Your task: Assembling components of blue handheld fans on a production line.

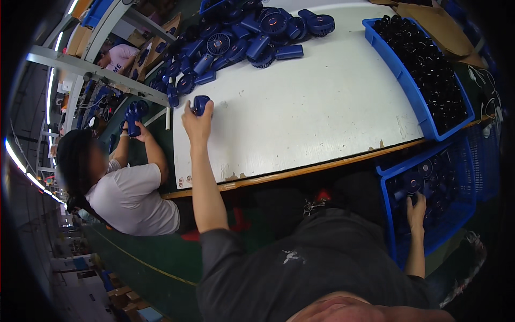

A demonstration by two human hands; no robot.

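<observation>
My left hand (197, 122) is raised over the left end of the white table (300, 118), its fingers around a dark blue handheld fan (201, 104). Behind it lies a large heap of similar blue handheld fans (219, 45). On my right, my right hand (416, 213) reaches down into a blue crate (390, 214) of dark fans beside the table. Its fingers close on one fan (412, 183) there; its lower part is hidden by the hand.
A blue tray (394, 64) filled with small black parts with pale loops stands on the table's right side, next to brown cardboard (437, 27). At left a co-worker (129, 193) in a white shirt holds blue fans (135, 117). A metal frame (102, 75) rises beyond the table's left end.
</observation>
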